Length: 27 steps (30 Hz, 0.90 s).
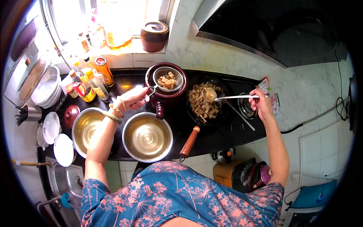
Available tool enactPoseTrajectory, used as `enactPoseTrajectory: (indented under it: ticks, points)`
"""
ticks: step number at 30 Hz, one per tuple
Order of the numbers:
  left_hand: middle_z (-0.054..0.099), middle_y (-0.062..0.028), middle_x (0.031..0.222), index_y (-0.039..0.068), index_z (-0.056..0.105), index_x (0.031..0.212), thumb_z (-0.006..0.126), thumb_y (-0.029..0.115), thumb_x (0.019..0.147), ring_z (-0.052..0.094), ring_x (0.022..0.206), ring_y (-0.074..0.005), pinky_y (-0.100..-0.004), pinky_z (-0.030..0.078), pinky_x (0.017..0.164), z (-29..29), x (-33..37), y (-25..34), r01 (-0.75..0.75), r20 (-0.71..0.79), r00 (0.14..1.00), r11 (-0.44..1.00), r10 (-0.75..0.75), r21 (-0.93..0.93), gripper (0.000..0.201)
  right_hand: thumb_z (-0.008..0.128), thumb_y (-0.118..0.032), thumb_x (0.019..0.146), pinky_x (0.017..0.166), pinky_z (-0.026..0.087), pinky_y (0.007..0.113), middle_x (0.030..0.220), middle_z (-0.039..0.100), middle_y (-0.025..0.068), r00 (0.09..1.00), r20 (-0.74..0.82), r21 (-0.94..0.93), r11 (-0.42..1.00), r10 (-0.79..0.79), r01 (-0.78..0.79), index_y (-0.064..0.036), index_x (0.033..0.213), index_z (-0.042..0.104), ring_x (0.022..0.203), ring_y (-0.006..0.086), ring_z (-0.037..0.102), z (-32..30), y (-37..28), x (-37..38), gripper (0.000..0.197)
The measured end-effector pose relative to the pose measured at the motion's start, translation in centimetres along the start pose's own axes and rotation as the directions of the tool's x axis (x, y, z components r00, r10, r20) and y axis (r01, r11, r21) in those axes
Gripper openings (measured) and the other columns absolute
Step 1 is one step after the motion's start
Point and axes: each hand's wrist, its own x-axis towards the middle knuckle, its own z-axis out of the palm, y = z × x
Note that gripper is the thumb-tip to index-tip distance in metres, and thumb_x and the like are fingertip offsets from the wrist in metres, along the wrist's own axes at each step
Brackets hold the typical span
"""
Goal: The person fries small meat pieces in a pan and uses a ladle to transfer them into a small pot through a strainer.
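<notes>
My left hand point(137, 99) is closed round the wire handle of a round strainer point(180, 85). Chunks of browned meat point(166, 81) lie in the strainer, which sits over the mouth of a dark brown clay pot point(160, 110) with a stubby side handle. On the right, my right hand point(260, 103) grips the long handle of a metal ladle point(233, 97). The ladle's bowl rests over many meat pieces point(204, 106) in a black wok point(225, 109) with a wooden handle. Another long metal utensil point(245, 120) leans across the wok's right side.
Two metal basins point(128, 149) point(77, 145) stand near the counter's front edge. Sauce bottles point(99, 89), white bowls point(63, 150) and a brown lid point(71, 115) crowd the left. A sink point(68, 178) is at lower left; a range hood point(272, 30) juts overhead.
</notes>
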Motion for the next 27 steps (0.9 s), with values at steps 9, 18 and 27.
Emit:
enactPoseTrajectory:
  ticks: [9,18,27]
  points:
    - [0.032,0.0072,0.049,0.011,0.056,0.083,0.036,0.050,0.100,0.022,0.040,-0.0044,-0.0215,0.016,0.037,-0.2,0.1,-0.5,-0.023,0.002,1.000,1.000,0.023,-0.013,0.047,0.051,-0.021,0.092,0.037,0.035,0.020,0.064,0.058,0.0063,0.993,0.106,0.005,0.999,-0.044,0.043,-0.0002,0.087,0.059,0.046,0.0065,0.049,4.4,-5.4,3.3,0.022]
    - [0.034,0.0076,0.050,0.011,0.055,0.082,0.040,0.053,0.098,0.024,0.039,-0.0035,-0.0204,0.015,0.035,0.4,-0.2,-0.2,-0.064,-0.031,0.997,0.998,0.065,0.022,0.048,0.049,-0.019,0.095,0.044,0.044,0.019,0.069,0.061,0.0047,0.913,0.347,-0.183,0.939,-0.215,0.290,-0.0021,0.090,0.066,0.053,0.0065,0.053,15.0,-4.3,4.0,0.025]
    - [0.034,0.0068,0.051,0.011,0.056,0.083,0.040,0.052,0.098,0.025,0.041,-0.0044,-0.0219,0.018,0.038,0.4,-0.4,-0.1,-0.057,-0.040,0.997,0.998,0.058,0.032,0.046,0.051,-0.007,0.091,0.062,0.050,0.036,0.075,0.058,0.0114,0.451,0.598,-0.413,0.227,-0.662,0.882,-0.0005,0.089,0.060,0.067,0.0256,0.060,13.6,-2.7,-2.0,0.012]
